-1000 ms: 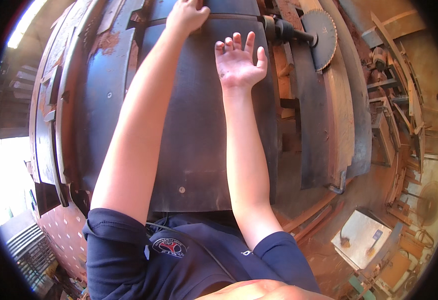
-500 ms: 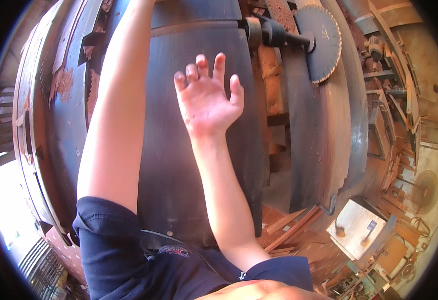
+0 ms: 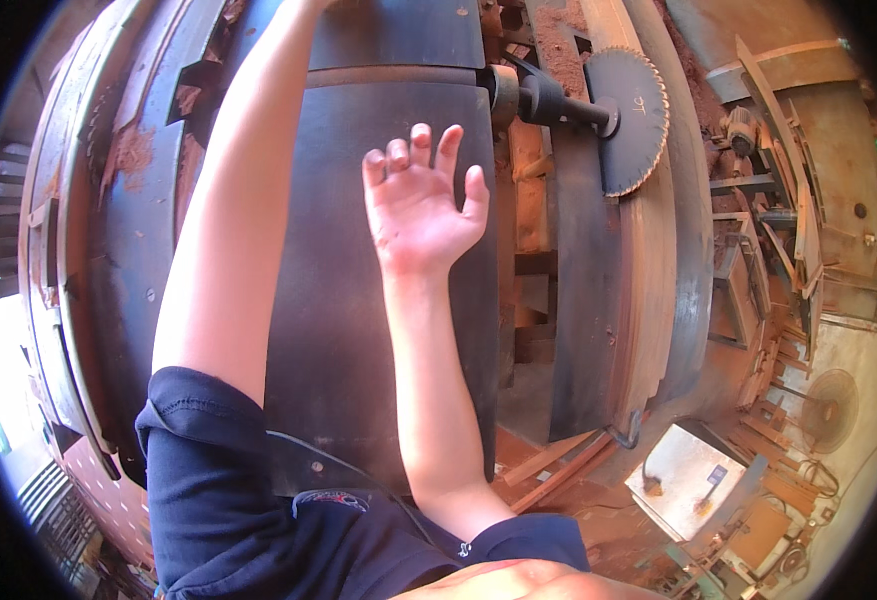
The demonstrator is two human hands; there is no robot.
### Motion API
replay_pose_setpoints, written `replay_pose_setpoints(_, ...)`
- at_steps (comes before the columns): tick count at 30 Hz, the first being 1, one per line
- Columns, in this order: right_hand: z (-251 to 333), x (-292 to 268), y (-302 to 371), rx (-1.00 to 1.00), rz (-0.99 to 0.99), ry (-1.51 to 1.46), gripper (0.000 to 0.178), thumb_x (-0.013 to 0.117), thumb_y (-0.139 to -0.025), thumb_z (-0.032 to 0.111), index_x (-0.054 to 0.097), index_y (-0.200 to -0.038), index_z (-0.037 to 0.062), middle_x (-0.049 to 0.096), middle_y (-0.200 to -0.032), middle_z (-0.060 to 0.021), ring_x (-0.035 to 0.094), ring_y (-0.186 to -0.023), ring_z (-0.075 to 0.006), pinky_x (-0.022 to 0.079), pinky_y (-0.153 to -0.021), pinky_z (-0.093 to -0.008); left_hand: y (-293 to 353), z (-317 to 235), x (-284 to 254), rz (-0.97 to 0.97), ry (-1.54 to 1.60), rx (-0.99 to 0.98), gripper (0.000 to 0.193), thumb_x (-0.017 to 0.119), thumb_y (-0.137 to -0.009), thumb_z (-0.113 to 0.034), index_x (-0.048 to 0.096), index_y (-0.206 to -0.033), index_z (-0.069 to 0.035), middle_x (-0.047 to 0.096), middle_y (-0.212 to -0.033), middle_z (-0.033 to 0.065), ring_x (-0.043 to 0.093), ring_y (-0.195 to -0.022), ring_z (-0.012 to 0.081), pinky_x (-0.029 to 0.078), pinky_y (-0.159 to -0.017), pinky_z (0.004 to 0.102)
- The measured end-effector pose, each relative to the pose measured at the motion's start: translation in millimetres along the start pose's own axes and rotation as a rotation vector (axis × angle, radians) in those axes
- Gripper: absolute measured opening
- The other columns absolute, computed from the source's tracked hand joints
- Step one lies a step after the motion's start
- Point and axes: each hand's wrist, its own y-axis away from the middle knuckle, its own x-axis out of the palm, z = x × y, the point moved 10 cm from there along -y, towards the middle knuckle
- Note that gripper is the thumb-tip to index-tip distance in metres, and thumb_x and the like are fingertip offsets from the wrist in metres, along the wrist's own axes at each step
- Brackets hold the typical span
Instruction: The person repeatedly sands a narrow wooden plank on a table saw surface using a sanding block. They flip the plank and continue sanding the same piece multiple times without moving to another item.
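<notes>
My right hand is raised above a dark flat metal machine table, palm up, with fingers spread and slightly curled. Nothing lies in it. My left arm stretches forward over the table's left side; its hand passes out at the top edge, so its fingers cannot be seen. To the right of my right hand, a round toothed saw blade is mounted on a dark shaft. It stands apart from the hand.
Reddish sawdust lies around the machine parts. Another toothed edge shows at far left. A white-topped box stands at the lower right, near wooden strips on the floor. A motor, timber pieces and a round fan are farther right.
The view has shifted slightly, so the blade and table appear farther left and lower. My right hand keeps its spread, palm-up pose. My left arm stays stretched forward.
</notes>
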Motion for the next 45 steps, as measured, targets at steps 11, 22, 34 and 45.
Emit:
replay_pose_setpoints(11, 20, -1, -11, -0.076, 0.027, 0.121, 0.040, 0.051, -0.091, 0.041, 0.061, -0.116, 0.0116, 0.060, -0.099, -0.0116, 0.055, -0.086, -0.0267, 0.045, -0.081, -0.0472, 207, -96, -56, -0.106, 0.207, -0.050, 0.049, 0.057, -0.079, -0.014, 0.055, -0.128, -0.015, 0.036, -0.144, 0.0382, 0.048, -0.122, 0.0568, 0.043, -0.107, 0.0504)
replay_pose_setpoints(22, 16, -7, 19, -0.108, -0.011, 0.138, 0.039, 0.055, -0.087, 0.043, 0.064, -0.112, 0.0138, 0.061, -0.099, -0.0091, 0.054, -0.084, -0.0257, 0.044, -0.081, -0.0461, 423, -148, -119, -0.053, 0.285, -0.107, 0.055, 0.061, -0.079, -0.010, 0.052, -0.133, -0.011, 0.027, -0.152, 0.0339, 0.040, -0.134, 0.0521, 0.040, -0.110, 0.0474)
replay_pose_setpoints(34, 19, -7, 23, -0.112, -0.029, 0.162, 0.038, 0.055, -0.088, 0.043, 0.063, -0.112, 0.0139, 0.058, -0.100, -0.0090, 0.052, -0.087, -0.0255, 0.042, -0.084, -0.0467, 663, -229, -211, 0.218, 0.397, -0.036, 0.049, 0.067, -0.079, -0.004, 0.057, -0.127, -0.009, 0.020, -0.155, 0.0335, 0.024, -0.146, 0.0492, 0.032, -0.115, 0.0495)
replay_pose_setpoints(45, 20, -6, 27, -0.112, -0.016, 0.224, 0.034, 0.055, -0.089, 0.042, 0.064, -0.110, 0.0165, 0.061, -0.097, -0.0077, 0.053, -0.088, -0.0247, 0.042, -0.085, -0.0459, 667, -228, -205, 0.212, 0.463, -0.103, 0.048, 0.067, -0.078, -0.006, 0.058, -0.125, -0.009, 0.017, -0.157, 0.0333, 0.017, -0.150, 0.0467, 0.022, -0.120, 0.0489)
